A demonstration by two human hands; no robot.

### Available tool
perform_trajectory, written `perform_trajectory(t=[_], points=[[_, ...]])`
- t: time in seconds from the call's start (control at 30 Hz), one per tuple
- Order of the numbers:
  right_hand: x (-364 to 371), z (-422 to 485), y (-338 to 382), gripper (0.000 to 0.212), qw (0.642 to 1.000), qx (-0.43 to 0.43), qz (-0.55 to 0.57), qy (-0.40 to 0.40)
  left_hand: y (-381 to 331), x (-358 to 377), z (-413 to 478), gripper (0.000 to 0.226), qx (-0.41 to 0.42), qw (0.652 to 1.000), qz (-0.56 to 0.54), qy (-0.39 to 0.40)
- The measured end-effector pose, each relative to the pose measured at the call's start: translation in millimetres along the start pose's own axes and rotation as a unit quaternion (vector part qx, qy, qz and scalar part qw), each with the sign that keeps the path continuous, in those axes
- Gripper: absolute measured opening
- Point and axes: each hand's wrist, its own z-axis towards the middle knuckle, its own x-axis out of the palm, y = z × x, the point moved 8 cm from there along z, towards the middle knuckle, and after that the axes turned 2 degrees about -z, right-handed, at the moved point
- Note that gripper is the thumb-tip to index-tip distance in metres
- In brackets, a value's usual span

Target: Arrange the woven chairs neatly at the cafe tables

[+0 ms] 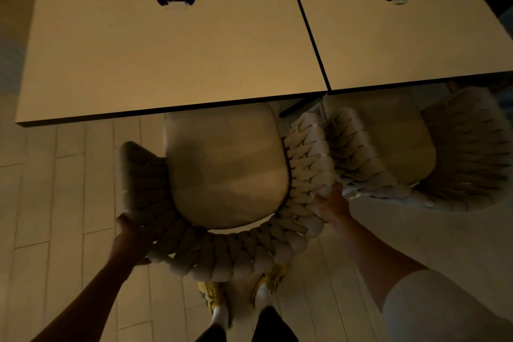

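Gripping the woven chair (227,166) by its braided backrest | left grip (130,239) curled round the back's left curve | right grip (331,204) clasped its right side | seat front sat just under the near counter (166,58) edge | second woven chair (399,141) stood just beside, at the adjoining counter (402,36)

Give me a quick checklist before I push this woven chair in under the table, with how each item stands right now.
1. Left hand grips the woven chair back: ok.
2. Right hand grips its other side: ok.
3. Seat front reaches the left table edge: ok.
4. Gap to the neighbouring chair: not ok, the woven arms look pressed together.
5. Space under the left table: cannot tell, hidden.
6. Chair square to the table edge: cannot tell, wide-angle view.
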Motion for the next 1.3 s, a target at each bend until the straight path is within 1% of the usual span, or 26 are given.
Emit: perform_trajectory(t=[0.1,0.2,0.27,0.4,0.53,0.63,0.7,0.77,0.8,0.83,0.87,0.9,0.93,0.97,1.0,1.07,1.1,1.17,1.2,1.23,1.27,1.3], points=[[2.4,-0.4,-2.6,0.079,1.0,-0.005,0.001,-0.001,0.5,-1.2,-1.4,0.047,-0.004,1.0,0.003,-0.004],[3.2,1.5,-3.6,0.076,1.0,-0.005,0.003,-0.007,0.9,-2.3,0.3,0.059,-0.003,1.0,0.019,0.0],[3.2,1.1,-3.3,0.072,1.0,-0.01,0.0,-0.011,1.6,-3.5,0.7,0.063,0.0,0.999,0.037,-0.004],[4.3,0.6,-4.9,0.069,1.0,-0.003,-0.006,-0.01,0.7,-3.6,1.8,0.059,-0.005,0.999,0.052,-0.006],[4.3,2.6,-5.3,0.069,1.0,-0.004,-0.011,-0.009,-0.1,-4.1,0.8,0.061,0.002,0.999,0.05,-0.005],[5.7,1.3,-6.8,0.068,1.0,0.002,-0.016,0.0,0.9,-4.1,0.1,0.06,-0.01,0.999,0.041,-0.008],[7.3,-2.3,-9.0,0.068,1.0,0.005,-0.019,0.008,-2.8,-2.1,-6.3,0.055,-0.017,1.0,0.027,0.002],[8.2,-10.5,-11.3,0.073,1.0,0.007,-0.024,0.019,-5.2,-1.9,-10.3,0.043,-0.032,0.999,0.004,0.004],[8.2,-16.9,-10.7,0.076,0.999,0.006,-0.024,0.023,-7.5,-2.3,-10.4,0.038,-0.023,1.0,0.01,-0.002],[6.6,-24.5,-9.1,0.077,0.999,0.004,-0.025,0.024,-10.7,-5.5,-7.6,0.041,-0.005,0.999,0.042,-0.015],[4.5,-31.5,-7.0,0.077,0.999,0.001,-0.031,0.023,-14.1,-7.4,-3.8,0.05,0.017,0.997,0.078,-0.02],[0.9,-40.5,-2.9,0.077,0.999,-0.006,-0.041,0.023,-16.5,-6.7,0.6,0.068,0.038,0.991,0.127,-0.02],[-2.7,-47.8,-0.2,0.077,0.998,-0.01,-0.053,0.028,-18.7,-7.0,1.5,0.09,0.046,0.984,0.167,-0.029],[-5.0,-59.3,1.8,0.078,0.997,-0.015,-0.071,0.035,-18.2,-6.3,0.4,0.104,0.049,0.978,0.2,-0.029],[-6.2,-60.7,5.0,0.078,0.995,-0.025,-0.09,0.038,-19.9,0.0,7.2,0.103,0.058,0.971,0.231,-0.026],[-12.1,-74.7,10.6,0.079,0.991,-0.044,-0.117,0.049,-38.9,14.1,-2.1,0.08,0.102,0.946,0.309,-0.005],[-15.2,-79.5,12.8,0.077,0.987,-0.06,-0.139,0.052,-62.7,23.9,-27.2,0.074,0.133,0.931,0.34,0.015],[-19.7,-87.4,17.0,0.071,0.97,-0.088,-0.218,0.064,-75.5,48.1,-33.0,0.064,0.174,0.903,0.387,0.072],[-23.9,-90.1,19.9,0.069,0.957,-0.099,-0.266,0.066,-93.6,54.9,-51.3,0.063,0.202,0.89,0.401,0.082],[-30.3,-91.7,25.3,0.068,0.944,-0.104,-0.306,0.061,-108.7,62.5,-61.1,0.067,0.232,0.876,0.415,0.083],[-34.2,-87.4,28.5,0.069,0.938,-0.107,-0.324,0.06,-126.6,68.4,-74.6,0.071,0.26,0.861,0.429,0.084],[-43.3,-84.6,36.7,0.073,0.94,-0.122,-0.315,0.049,-148.2,73.3,-86.9,0.072,0.292,0.849,0.432,0.084]])
